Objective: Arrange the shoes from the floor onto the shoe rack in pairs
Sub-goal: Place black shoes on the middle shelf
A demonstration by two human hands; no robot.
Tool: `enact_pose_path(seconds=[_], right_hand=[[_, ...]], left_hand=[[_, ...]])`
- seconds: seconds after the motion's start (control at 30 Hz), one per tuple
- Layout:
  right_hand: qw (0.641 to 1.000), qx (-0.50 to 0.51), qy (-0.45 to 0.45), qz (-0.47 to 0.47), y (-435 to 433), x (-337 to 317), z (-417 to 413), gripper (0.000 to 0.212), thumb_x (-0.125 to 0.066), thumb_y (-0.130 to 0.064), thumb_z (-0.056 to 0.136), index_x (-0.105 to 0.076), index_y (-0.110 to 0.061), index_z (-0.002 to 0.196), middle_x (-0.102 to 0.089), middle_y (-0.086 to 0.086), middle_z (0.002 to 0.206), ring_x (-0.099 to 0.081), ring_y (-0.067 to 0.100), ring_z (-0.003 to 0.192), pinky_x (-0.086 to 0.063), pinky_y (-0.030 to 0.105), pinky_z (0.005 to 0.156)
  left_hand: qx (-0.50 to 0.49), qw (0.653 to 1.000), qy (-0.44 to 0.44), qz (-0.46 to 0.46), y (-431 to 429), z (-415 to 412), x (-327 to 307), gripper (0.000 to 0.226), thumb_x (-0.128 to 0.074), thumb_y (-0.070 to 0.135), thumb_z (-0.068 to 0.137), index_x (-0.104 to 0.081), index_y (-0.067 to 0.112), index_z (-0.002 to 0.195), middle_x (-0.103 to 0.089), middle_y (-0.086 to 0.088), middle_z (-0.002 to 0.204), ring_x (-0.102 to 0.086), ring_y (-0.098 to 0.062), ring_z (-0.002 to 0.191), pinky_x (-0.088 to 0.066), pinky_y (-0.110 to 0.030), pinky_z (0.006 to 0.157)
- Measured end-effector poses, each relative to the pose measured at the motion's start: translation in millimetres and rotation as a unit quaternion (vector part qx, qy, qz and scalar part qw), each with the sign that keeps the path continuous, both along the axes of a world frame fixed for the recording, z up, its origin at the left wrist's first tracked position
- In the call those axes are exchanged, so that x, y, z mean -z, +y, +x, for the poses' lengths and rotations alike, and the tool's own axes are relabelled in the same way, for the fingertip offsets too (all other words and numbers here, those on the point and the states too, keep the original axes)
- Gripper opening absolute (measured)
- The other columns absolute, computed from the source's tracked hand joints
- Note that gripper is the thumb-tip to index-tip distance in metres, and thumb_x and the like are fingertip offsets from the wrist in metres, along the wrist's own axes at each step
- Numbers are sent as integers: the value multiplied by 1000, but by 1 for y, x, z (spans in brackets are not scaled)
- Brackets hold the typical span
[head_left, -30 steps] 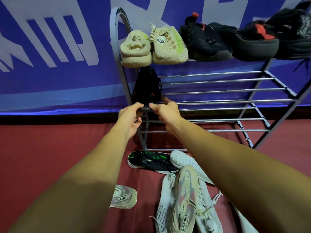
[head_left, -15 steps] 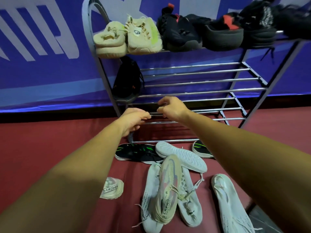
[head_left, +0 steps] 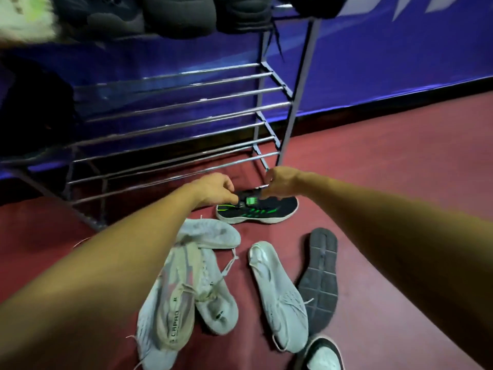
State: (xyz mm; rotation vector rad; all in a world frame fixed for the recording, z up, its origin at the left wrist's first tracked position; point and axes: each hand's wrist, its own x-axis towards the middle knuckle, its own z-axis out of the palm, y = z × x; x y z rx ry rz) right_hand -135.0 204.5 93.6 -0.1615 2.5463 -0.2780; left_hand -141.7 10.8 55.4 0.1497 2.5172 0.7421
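Note:
A black shoe with green stripes (head_left: 266, 212) lies on the red floor by the right foot of the metal shoe rack (head_left: 173, 102). Both hands reach down to its opening. My left hand (head_left: 216, 189) pinches the tongue area, and my right hand (head_left: 280, 182) closes on the collar from the other side. A matching black shoe (head_left: 34, 110) stands on the rack's middle shelf at far left, dark and blurred. On the top shelf sit black shoes (head_left: 181, 17) and a blurred beige shoe (head_left: 24, 22).
Loose on the floor near me lie white shoes (head_left: 277, 297), a beige shoe (head_left: 176, 297) across another white one (head_left: 216, 303), a dark shoe sole-up (head_left: 318, 276) and a black-and-white shoe (head_left: 322, 356). A blue banner wall (head_left: 386, 62) stands behind the rack.
My hands left the black shoe on the middle shelf, dropped and moved right to the black and green shoe on the floor. The view swung right and down.

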Motion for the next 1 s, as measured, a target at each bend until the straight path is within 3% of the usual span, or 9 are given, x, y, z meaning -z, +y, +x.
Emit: enact_pose_path(seconds=[0.13,0.27,0.37,0.43,0.57,0.63,0.7,0.87,1.0], right_hand=[[998,57,-26,0,50,16,0,47,-70,-36,88,-67,-2,119,-72,13,89,-67,26,81,-49,26,62],[993,105,-59,6,97,43,8,49,-69,-34,89,-64,-3,126,-74,16,107,-72,28,93,-55,33,80],[989,111,-93,34,124,75,23,53,-67,-36,89,-59,-5,131,-70,15,119,-66,30,109,-53,34,89],[986,110,-117,47,141,92,33,59,-67,-39,90,-52,-5,136,-65,15,127,-61,31,114,-52,38,94],[975,145,-162,47,175,122,41,58,-72,-34,89,-53,-2,133,-70,15,114,-68,27,97,-54,35,73],[967,167,-187,38,183,139,44,55,-72,-30,88,-53,1,131,-71,18,110,-71,29,97,-57,36,75],[958,203,-204,10,184,154,48,56,-73,-25,88,-48,1,130,-68,21,114,-71,32,98,-60,38,79],[949,238,-207,-14,178,179,60,69,-76,-23,85,-35,0,134,-66,21,116,-70,32,100,-60,39,79],[937,282,-200,-59,177,192,67,75,-74,-17,86,-23,-7,140,-58,19,118,-65,28,90,-52,26,52]], left_hand=[[90,996,-16,-9,70,-4,23,28,-76,28,76,-67,19,100,-67,2,91,-59,-16,79,-48,-29,76],[157,986,-51,-13,126,-5,48,13,-71,27,77,-61,19,81,-57,1,77,-48,-17,67,-40,-27,66],[179,981,-72,-27,158,-4,69,28,-71,26,82,-68,13,106,-67,-5,99,-62,-25,88,-50,-32,79],[186,977,-95,-40,174,-4,86,36,-71,28,80,-67,13,112,-70,-7,108,-66,-28,99,-55,-37,88],[206,969,-127,-51,198,-2,123,54,-71,34,76,-60,12,124,-73,-11,106,-68,-31,100,-56,-41,89],[208,968,-133,-43,205,2,138,69,-71,34,80,-45,16,142,-68,-7,117,-64,-27,106,-52,-35,92],[208,966,-148,-33,209,6,152,76,-72,33,81,-37,17,146,-65,-6,120,-61,-26,109,-49,-34,95],[203,964,-170,-5,216,11,179,65,-75,30,78,-47,19,135,-61,2,98,-59,-23,91,-44,-28,79],[181,967,-173,36,222,16,187,58,-74,22,79,-50,18,132,-59,7,83,-57,-21,82,-39,-25,71]])
